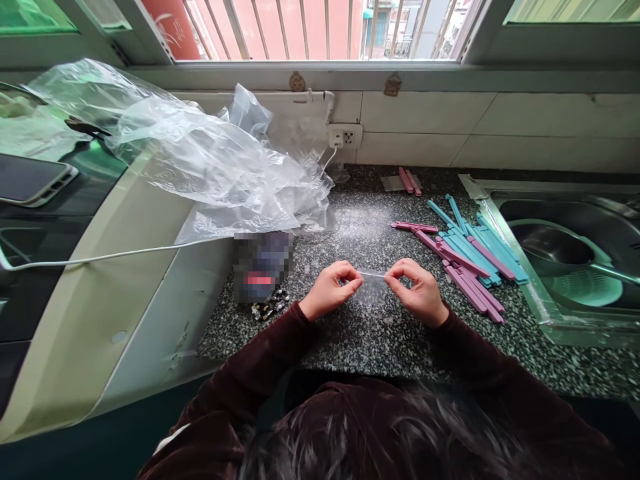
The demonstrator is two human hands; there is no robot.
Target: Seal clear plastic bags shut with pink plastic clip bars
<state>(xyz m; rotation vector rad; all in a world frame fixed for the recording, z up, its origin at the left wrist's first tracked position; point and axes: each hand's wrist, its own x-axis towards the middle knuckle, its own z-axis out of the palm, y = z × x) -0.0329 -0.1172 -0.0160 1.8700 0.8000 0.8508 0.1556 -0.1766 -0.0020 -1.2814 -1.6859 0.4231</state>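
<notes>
A small clear plastic bag (371, 285) is stretched between my two hands above the speckled countertop (345, 340). My left hand (331, 288) pinches one upper corner between thumb and fingers. The opposite corner is pinched in my right hand (417, 291). Pink plastic bag-sealing clips (473, 288) and blue clips (480, 247) lie in a loose pile to the right. Farther back, a pair of pink clips (410, 181) rests on another small clear bag (393, 183). Small shiny pieces (270, 305) are heaped left of my left hand, beside a blurred-out dark item (263, 267).
Large crumpled clear plastic bags (210, 160) cover the back left. A white cable (125, 253) runs left from a wall socket (345, 137). On the right is a metal sink (530, 313) holding a pan (547, 243) and a green colander (585, 290). A phone (35, 179) lies far left.
</notes>
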